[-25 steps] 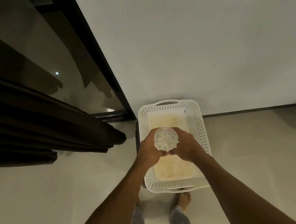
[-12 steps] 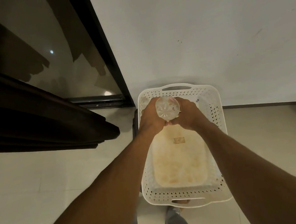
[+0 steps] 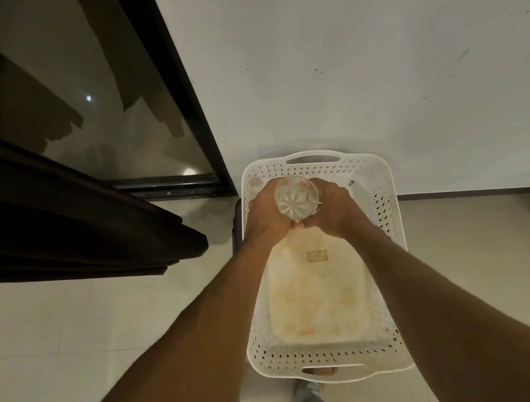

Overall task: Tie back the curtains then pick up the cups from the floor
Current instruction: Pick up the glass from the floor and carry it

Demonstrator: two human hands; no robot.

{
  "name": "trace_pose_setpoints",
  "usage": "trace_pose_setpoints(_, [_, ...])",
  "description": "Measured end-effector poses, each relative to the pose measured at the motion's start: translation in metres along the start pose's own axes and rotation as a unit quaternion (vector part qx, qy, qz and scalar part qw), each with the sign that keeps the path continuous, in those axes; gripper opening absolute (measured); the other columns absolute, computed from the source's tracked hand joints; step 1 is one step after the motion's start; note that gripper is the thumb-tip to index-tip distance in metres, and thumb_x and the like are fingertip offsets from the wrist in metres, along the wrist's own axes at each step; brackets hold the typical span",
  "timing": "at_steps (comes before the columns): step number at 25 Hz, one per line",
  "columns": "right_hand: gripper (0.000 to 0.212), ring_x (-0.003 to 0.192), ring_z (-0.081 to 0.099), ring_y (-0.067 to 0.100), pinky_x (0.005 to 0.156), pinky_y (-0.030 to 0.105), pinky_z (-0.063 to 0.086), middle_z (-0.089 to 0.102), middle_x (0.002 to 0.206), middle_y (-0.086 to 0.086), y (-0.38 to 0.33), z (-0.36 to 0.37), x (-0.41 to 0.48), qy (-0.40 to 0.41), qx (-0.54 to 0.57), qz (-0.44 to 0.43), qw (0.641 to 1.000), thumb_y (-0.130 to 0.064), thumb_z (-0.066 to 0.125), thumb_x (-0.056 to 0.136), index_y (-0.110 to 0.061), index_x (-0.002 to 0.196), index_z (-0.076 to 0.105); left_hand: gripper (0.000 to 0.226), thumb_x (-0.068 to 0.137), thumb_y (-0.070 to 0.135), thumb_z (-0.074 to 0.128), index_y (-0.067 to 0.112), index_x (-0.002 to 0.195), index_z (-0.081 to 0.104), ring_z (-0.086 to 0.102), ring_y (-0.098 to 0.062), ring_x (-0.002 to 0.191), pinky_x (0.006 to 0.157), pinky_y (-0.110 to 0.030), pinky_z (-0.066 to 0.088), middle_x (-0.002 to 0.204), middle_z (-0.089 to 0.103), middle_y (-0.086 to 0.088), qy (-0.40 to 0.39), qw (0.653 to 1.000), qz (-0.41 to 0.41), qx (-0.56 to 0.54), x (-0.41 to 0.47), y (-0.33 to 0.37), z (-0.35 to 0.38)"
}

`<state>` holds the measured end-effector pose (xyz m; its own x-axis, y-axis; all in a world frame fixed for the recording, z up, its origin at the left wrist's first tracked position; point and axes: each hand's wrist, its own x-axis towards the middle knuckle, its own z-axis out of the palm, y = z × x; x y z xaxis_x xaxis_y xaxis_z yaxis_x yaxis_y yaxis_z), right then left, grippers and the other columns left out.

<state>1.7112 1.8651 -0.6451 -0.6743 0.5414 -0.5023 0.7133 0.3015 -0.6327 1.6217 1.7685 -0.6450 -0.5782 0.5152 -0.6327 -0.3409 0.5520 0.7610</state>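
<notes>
Clear cut-glass cup (image 3: pixel 297 200) held over far end of white perforated plastic basket (image 3: pixel 393 216) on pale tiled floor (image 3: pixel 70 333); fingers of left hand (image 3: pixel 264 216) and right hand (image 3: pixel 335 207) wrapped round it. Dark brown curtain (image 3: pixel 72 229) hangs bunched; we see no tie. We judge: cup not yet set down; no other cups in sight.

both arms stretched forward, left hand (image 3: pixel 264 216) and right hand (image 3: pixel 335 207) meeting, gripping one glass cup (image 3: pixel 297 200)

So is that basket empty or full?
Empty: the basket shows a bare stained bottom; left hand and right hand hold the glass cup over it.
</notes>
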Motion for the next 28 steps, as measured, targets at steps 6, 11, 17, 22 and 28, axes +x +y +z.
trace_pose_setpoints(6, [0.089, 0.112, 0.061, 0.021, 0.082, 0.026, 0.051, 0.065, 0.123, 0.002, 0.005, 0.007, -0.002, 0.027, 0.046, 0.006, 0.999, 0.001, 0.084, 0.063, -0.018, 0.142, 0.045, 0.09, 0.075, -0.001, 0.076, 0.022, 0.148, 0.029, 0.054, -0.025, 0.119, 0.086, -0.028, 0.052, 0.135, 0.052, -0.008, 0.013, 0.986, 0.073, 0.152, -0.003, -0.011, -0.007])
trace_pose_setpoints(11, [0.111, 0.126, 0.053, 0.024, 0.092, 0.036, 0.054, 0.052, 0.142, 0.01, 0.002, 0.005, -0.024, 0.036, 0.097, 0.046, 0.994, 0.007, 0.085, 0.063, -0.015, 0.154, 0.025, 0.1, 0.081, -0.005, 0.069, 0.029, 0.153, 0.008, 0.039, -0.028, 0.133, 0.085, -0.029, 0.049, 0.152, 0.033, -0.007, 0.035, 0.984, 0.036, 0.172, -0.024, -0.006, -0.001])
trace_pose_setpoints(17, [0.105, 0.121, 0.052, 0.022, 0.094, 0.039, 0.053, 0.049, 0.141, 0.011, -0.027, -0.035, -0.094, 0.045, 0.118, 0.062, 0.99, 0.009, 0.083, 0.066, -0.016, 0.152, 0.028, 0.106, 0.068, -0.007, 0.075, 0.041, 0.146, 0.022, 0.05, -0.025, 0.12, 0.086, -0.043, 0.055, 0.141, 0.047, -0.006, 0.05, 0.985, 0.022, 0.161, -0.072, 0.026, -0.026])
trace_pose_setpoints(22, [0.099, 0.12, 0.051, 0.022, 0.085, 0.034, 0.053, 0.048, 0.141, 0.01, -0.081, -0.073, -0.158, 0.004, 0.102, 0.036, 0.994, 0.007, 0.083, 0.067, -0.017, 0.149, 0.034, 0.102, 0.063, -0.011, 0.081, 0.029, 0.144, 0.034, 0.046, -0.026, 0.126, 0.089, -0.038, 0.053, 0.142, 0.046, -0.01, 0.035, 0.992, 0.038, 0.114, -0.15, 0.075, -0.051])
trace_pose_setpoints(28, [0.096, 0.127, 0.051, 0.027, 0.095, 0.037, 0.051, 0.05, 0.142, 0.009, -0.161, -0.077, -0.198, -0.057, 0.031, -0.046, 0.997, 0.002, 0.085, 0.068, -0.017, 0.149, 0.036, 0.097, 0.067, -0.008, 0.08, 0.023, 0.146, 0.033, 0.046, -0.029, 0.13, 0.099, -0.039, 0.048, 0.145, 0.044, -0.012, 0.038, 0.989, 0.066, 0.125, -0.224, 0.119, -0.098])
